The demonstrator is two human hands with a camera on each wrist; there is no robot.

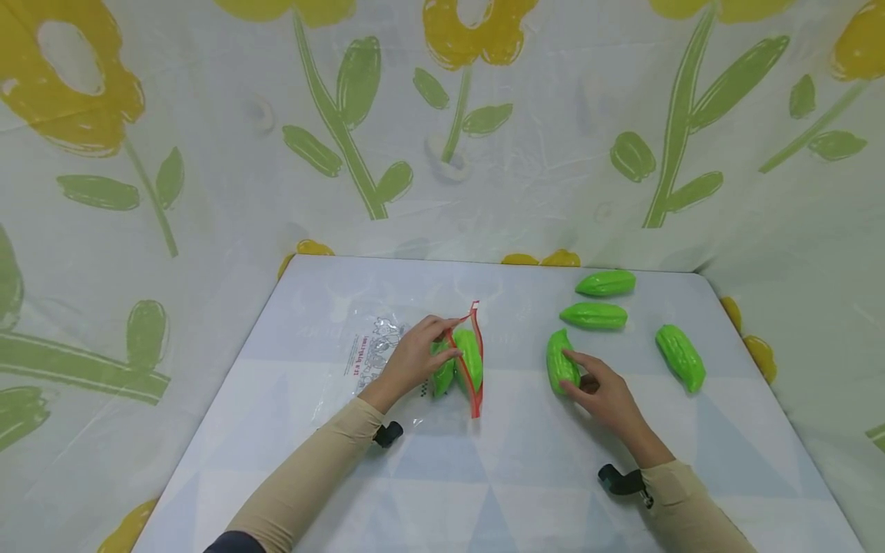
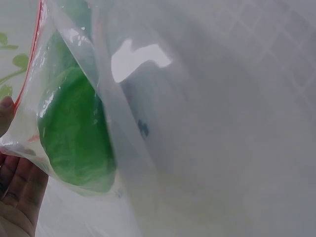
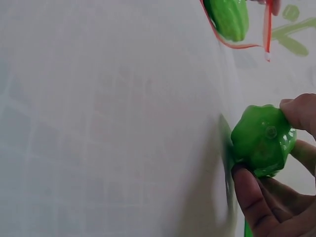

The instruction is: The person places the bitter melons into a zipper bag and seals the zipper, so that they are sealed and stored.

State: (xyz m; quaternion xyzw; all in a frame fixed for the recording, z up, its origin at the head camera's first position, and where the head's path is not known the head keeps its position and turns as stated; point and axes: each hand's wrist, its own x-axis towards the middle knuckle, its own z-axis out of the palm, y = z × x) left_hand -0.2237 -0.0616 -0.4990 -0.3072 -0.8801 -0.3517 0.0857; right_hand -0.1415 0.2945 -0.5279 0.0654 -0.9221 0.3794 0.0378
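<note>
My left hand [image 1: 415, 353] pinches the open edge of a clear zip bag [image 1: 477, 403] with a red seal. Two green ridged gourds, like bitter melons, are inside; the nearer-to-mouth gourd [image 1: 470, 355] shows through the opening. In the left wrist view, a bagged gourd [image 2: 76, 133] shows through the plastic. To the right of the bag, my right hand [image 1: 608, 395] grips another green gourd [image 1: 561, 361] between thumb and fingers. The right wrist view shows that gourd's lobed end [image 3: 261, 140]; whether it touches the table I cannot tell.
Two more gourds lie at the back right, a rear gourd [image 1: 606, 283] and one in front of it [image 1: 594, 316]. A further gourd [image 1: 681, 358] lies right of my right hand. The pale patterned table [image 1: 442, 499] meets a flower-print curtain [image 1: 539, 177] behind.
</note>
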